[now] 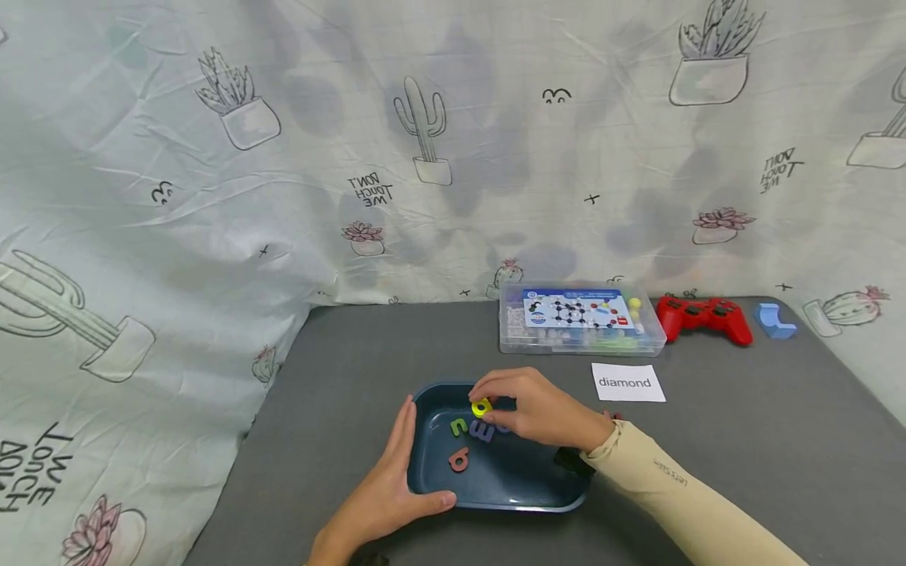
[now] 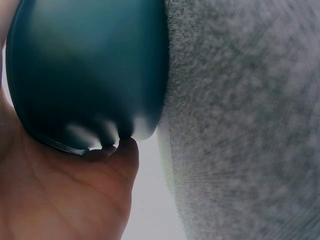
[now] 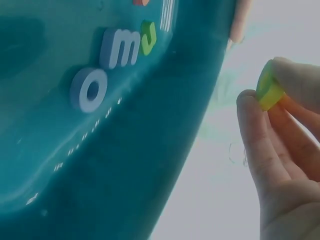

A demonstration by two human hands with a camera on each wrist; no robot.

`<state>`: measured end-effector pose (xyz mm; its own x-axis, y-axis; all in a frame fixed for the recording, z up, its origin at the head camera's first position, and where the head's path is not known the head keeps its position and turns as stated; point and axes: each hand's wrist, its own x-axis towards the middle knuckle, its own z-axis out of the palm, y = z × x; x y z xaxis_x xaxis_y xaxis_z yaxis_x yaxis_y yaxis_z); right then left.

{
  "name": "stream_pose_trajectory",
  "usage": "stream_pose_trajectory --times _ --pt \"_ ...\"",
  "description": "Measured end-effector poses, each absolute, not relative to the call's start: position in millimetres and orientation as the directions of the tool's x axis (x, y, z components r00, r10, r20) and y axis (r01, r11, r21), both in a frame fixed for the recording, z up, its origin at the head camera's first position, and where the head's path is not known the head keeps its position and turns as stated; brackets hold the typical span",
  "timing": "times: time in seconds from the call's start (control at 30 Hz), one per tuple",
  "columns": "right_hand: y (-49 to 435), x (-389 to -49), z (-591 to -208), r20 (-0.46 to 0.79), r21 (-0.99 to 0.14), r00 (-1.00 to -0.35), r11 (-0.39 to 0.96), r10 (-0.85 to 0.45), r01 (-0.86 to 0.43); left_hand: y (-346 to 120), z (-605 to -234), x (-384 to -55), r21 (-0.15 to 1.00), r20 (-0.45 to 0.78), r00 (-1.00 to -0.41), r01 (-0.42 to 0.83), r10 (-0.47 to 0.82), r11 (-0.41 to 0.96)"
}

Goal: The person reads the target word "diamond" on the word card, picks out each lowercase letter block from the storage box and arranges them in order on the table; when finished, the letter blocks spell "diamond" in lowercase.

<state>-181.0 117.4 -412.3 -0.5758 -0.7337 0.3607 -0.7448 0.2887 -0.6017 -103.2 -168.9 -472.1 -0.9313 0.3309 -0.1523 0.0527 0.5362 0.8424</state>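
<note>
A dark blue tray (image 1: 524, 479) lies on the grey table. My left hand (image 1: 385, 479) spans its near left corner, straight fingers along the left side and thumb at the front rim. In the left wrist view, its fingertips meet the tray's outer wall (image 2: 90, 65). Over the tray's far part, my right hand (image 1: 534, 405) pinches a yellow letter (image 1: 481, 407) between thumb and fingertips. Inside the tray lie a green n (image 1: 458, 427), a purple m (image 1: 482, 431) and a reddish letter (image 1: 458, 460). A purple o (image 3: 90, 90), mostly hidden by the right hand in the head view, lies beside the m.
A white card reading "diamond" (image 1: 628, 383) lies right of the tray. Behind it stands a clear plastic case (image 1: 580, 342) with a printed label. A red game controller (image 1: 701, 316) and a light blue block (image 1: 776, 322) sit farther right. A patterned cloth (image 1: 453, 220) hangs behind the table.
</note>
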Motion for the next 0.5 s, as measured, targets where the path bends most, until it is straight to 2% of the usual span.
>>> stream_pose_trajectory --times 0.3,0.5 --pt "139 -176 -408 0.364 -0.604 -0.621 0.332 -0.694 -0.725 -168 -473 -103 0.834 -0.166 -0.936 0.035 0.31 0.551" --pt "153 -173 -404 0.354 -0.622 -0.675 0.376 -0.648 -0.687 -167 -473 -104 0.826 -0.168 -0.942 0.027 0.291 0.563"
